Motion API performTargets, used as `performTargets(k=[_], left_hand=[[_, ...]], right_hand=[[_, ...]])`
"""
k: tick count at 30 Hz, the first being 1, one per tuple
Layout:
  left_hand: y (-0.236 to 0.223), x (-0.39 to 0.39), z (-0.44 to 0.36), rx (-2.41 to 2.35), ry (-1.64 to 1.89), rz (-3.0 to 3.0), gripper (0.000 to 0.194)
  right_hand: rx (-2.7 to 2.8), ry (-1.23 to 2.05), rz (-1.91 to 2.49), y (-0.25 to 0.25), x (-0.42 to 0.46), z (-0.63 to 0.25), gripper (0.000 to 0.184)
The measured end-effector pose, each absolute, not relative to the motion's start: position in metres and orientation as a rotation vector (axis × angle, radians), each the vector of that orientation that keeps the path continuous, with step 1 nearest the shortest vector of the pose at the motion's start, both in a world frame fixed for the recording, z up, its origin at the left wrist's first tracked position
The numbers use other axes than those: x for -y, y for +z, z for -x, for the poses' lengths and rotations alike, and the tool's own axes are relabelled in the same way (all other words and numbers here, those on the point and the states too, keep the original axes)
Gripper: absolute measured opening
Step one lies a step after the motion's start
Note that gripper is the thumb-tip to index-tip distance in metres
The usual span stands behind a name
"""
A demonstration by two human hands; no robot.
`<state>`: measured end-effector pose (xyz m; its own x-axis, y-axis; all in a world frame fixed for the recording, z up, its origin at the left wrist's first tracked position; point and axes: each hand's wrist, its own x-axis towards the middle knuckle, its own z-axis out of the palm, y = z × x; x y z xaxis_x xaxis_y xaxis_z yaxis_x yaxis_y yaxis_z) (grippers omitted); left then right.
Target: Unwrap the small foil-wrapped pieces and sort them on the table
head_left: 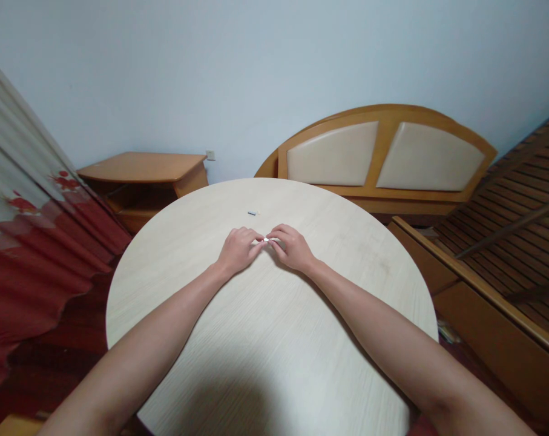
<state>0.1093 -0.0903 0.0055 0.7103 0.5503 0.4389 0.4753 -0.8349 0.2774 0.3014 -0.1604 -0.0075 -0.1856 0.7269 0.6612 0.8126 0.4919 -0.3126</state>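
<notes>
**Two hands meet at a small white piece on a round table**

Left hand (238, 250) and right hand (292, 248) rest palm down over the round table (347, 284), both with fingers curled inward, not spread. Their fingertips (257, 238) come together at the small white piece (266, 240) and pinch it between them. Its exact shape is too small to determine, and which fingers bear on it cannot be told.

A small oblong piece (252, 212), pale with a dark blue-grey end, lies flat on the tabletop just beyond the hands, not touching them. The tabletop is smooth, pale laminate with a fine wood grain and a curved edge.

Surroundings: beyond the table stands an orange-toned wooden bedside cabinet (142, 168) with an open shelf, a square wall socket (210, 155) above it. To the right stands an arched wooden headboard (383, 154) with two cream padded panels, and a wooden bed frame with flat slats (514, 230). At left hangs a pleated curtain (29, 230), white with a red lower band and red blossoms. The wall (256, 72) is painted pale blue.
</notes>
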Motion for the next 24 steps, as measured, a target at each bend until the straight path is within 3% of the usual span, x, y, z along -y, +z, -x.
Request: performTargets(k=[14, 24], left_hand=[[0.004, 0.088, -0.108, -0.93, 0.802, -2.689, 0.019], [0.008, 0.086, -0.105, -0.968, 0.8, -2.705, 0.019]], right_hand=[[1.842, -0.236, 1.852, -0.007, 0.155, -0.335, 0.011], [1.736, -0.133, 1.879, -0.003, 0.138, -0.338, 0.029]])
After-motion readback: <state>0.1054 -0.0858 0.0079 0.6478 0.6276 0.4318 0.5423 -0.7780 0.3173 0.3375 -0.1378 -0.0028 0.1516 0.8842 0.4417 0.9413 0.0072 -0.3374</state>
